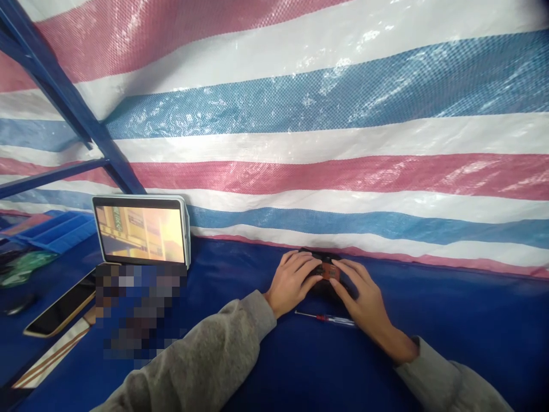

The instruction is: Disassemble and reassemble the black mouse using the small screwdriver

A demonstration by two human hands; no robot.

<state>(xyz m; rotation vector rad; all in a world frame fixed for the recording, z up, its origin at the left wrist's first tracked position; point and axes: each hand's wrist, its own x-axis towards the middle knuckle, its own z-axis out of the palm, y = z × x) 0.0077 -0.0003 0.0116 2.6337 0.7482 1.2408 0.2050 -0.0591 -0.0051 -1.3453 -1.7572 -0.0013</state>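
Observation:
Both hands meet over a small dark object with an orange-brown face (329, 271), close to the back edge of the blue table. My left hand (294, 280) grips its left side, fingers bent over the top and thumb at the front. On the right side, my right hand (360, 289) curls its fingers and thumb around the same object. Much of the object is hidden beneath the hands. A screwdriver (328, 317) with a red and clear handle lies on the table just in front, its handle end near my right wrist.
A tablet (141, 232) stands lit at the left. Beside it lie a phone (64, 303), a blue compartment tray (60, 232) and green plastic (28, 268). A striped sheet (300, 137) hangs behind the blue table (283, 366). Blue metal bars (92, 129) cross the upper left.

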